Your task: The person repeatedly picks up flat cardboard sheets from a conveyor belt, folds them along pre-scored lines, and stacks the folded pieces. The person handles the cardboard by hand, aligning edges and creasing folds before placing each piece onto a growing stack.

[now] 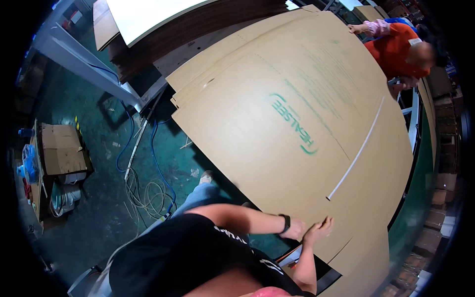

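Note:
A large stack of flat brown cardboard sheets [237,133] with green print spreads in front of me. My left hand [295,228], with a black band on its wrist, is closed at the near edge of the sheets; what it holds, if anything, is hidden. Close beside it, my right hand [319,228] is over the cardboard with curled fingers, and I cannot make out anything in them. A long thin white strip [358,153] with a dark near end lies across the top sheet, beyond my right hand and apart from it.
Another person in red [391,52] stands at the far right corner, one hand at the sheets' edge. A stack of boards [153,20] with a white top is at the back left. Coiled cables [148,195] lie on the green floor near a cart carrying a carton [62,148].

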Motion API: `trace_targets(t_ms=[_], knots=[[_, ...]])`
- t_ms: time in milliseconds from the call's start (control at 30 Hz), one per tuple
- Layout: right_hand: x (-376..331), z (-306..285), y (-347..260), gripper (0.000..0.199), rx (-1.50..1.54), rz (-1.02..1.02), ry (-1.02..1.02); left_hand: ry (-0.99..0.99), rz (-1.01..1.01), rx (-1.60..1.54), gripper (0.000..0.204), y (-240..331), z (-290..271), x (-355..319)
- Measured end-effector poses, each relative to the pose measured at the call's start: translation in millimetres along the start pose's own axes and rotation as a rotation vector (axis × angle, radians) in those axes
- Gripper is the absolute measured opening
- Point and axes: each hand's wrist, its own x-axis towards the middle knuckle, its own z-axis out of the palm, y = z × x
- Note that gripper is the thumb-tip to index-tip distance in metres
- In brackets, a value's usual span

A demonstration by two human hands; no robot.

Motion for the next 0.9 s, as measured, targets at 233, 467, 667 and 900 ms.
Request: trace_targets(t_ms=[233, 467, 667, 900], knots=[[-11.2, 4.9, -19.8, 0.050, -0.038, 0.033, -0.037, 0.083, -0.180, -0.129, 0.014, 30.2, -18.4, -20.1], [7.1, 8.9, -18.4, 0.055, -0.016, 0.023, -0.064, 0.120, -0.215, -0.138, 0.016, 26.4, -36.8, -38.8], [4.9, 5.3, -17.4, 0.051, -0.051, 0.011, -0.028, -0.028, -0.144, -0.126, 0.007, 20.1, -26.0, -27.3], [5.1, -0.8, -24.8, 0.044, -0.034, 0.039, -0.030, -0.190, -0.094, -0.227, 0.009, -2.5, -57.3, -14.5]])
